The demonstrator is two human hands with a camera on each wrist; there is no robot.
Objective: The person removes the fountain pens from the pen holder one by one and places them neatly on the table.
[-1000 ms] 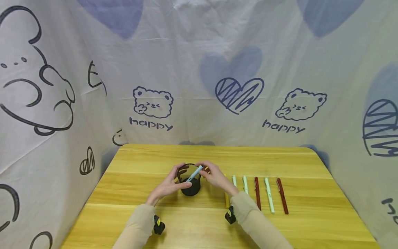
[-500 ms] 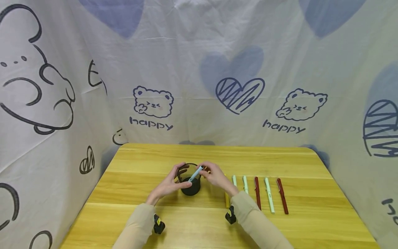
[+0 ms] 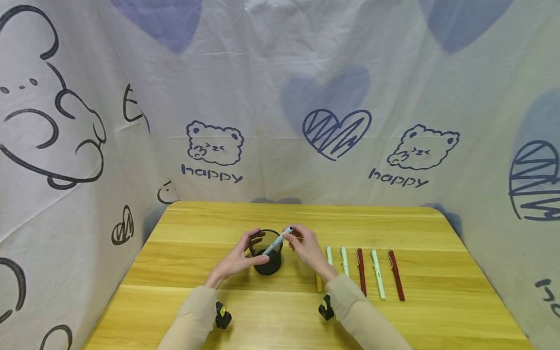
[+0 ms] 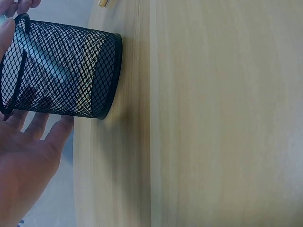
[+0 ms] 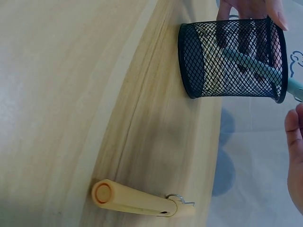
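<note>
A black mesh pen holder (image 3: 268,264) stands on the table. My left hand (image 3: 236,260) grips it, thumb on the near side and fingers round the far side, as the left wrist view also shows with its mesh wall (image 4: 61,71). A light blue pen (image 3: 276,243) slants inside the holder, its lower part visible through the mesh and its top end leaning out over the right rim. My right hand (image 3: 304,245) pinches that top end just outside the rim; in the right wrist view the fingertips are partly cut off by the frame.
A yellow pen (image 5: 137,198) lies right of the holder, partly behind my right wrist in the head view. Farther right lies a row of mint green pens (image 3: 378,274) and dark red pens (image 3: 396,276). A printed curtain (image 3: 271,170) hangs behind the wooden table (image 3: 210,221).
The light blue pen's top end has shifted up and right, so the pen leans more over the rim. My right hand has moved slightly right with it. The left hand stays put.
</note>
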